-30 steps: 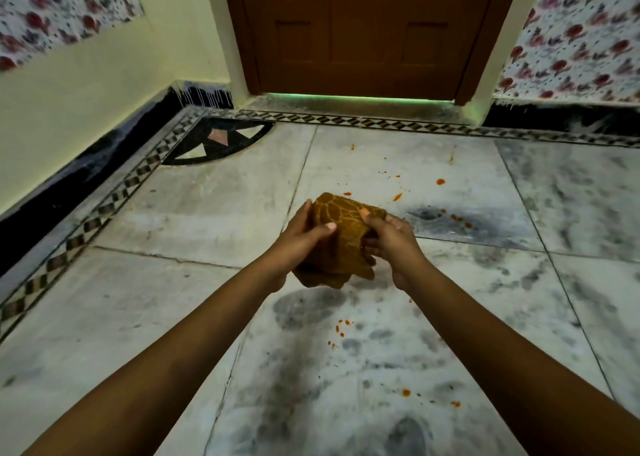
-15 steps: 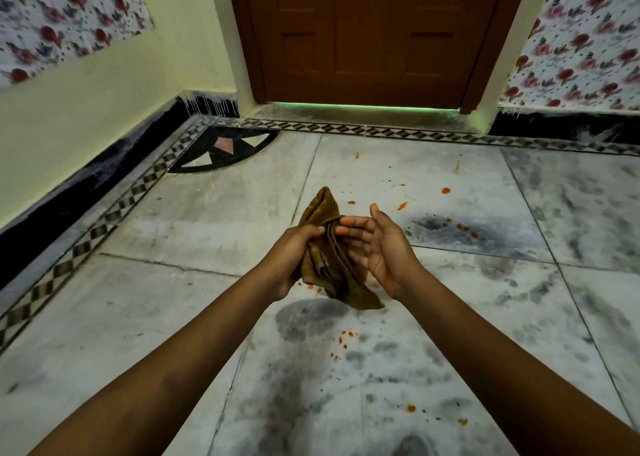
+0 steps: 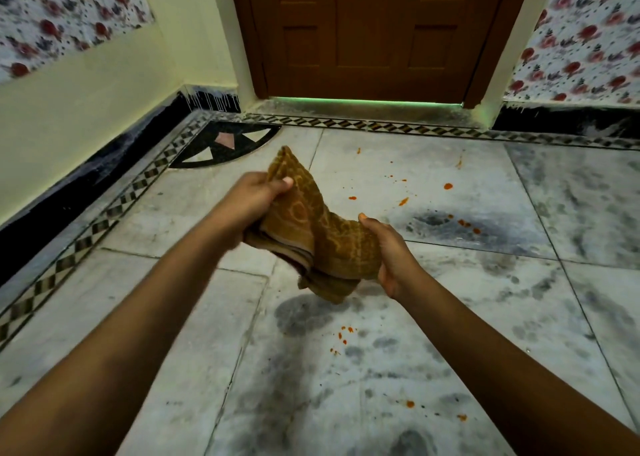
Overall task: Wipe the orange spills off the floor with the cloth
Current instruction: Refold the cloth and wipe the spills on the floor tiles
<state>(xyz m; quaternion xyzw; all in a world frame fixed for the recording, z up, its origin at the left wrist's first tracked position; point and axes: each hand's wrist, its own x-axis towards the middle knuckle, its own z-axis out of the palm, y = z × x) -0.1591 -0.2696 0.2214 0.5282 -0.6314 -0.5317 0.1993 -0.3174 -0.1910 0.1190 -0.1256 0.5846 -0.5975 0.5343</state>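
Through the head camera I am watching 2 bare hands holding a brown patterned cloth (image 3: 322, 233) in the air above the marble floor (image 3: 173, 317), in front of the closed wooden door (image 3: 374, 32). The left hand (image 3: 254, 201) is gripping the cloth's upper corner, its grip clenched on the fabric with the thumb pressing over a fold that is poking up toward the door. The right hand (image 3: 391, 251) is grasping the lower folded bulk, thumb on top and fingers curling beneath, on the side nearer me. The cloth is stretching slantwise between the 2 hands, its layered edges hanging down and not touching the floor.

Orange spills (image 3: 403, 201) are dotting the floor between the cloth and the door, off to the right, with 1 larger drop (image 3: 448, 186) lying farther right. A cluster of small spots (image 3: 343, 337) is sitting on the floor below the cloth, farther from the door, and 2 more drops (image 3: 410, 403) are lying still farther from it, close to my right forearm. A black corner inlay (image 3: 225, 143) is showing on the floor left of the door, beside the checkered border strip (image 3: 104, 220).
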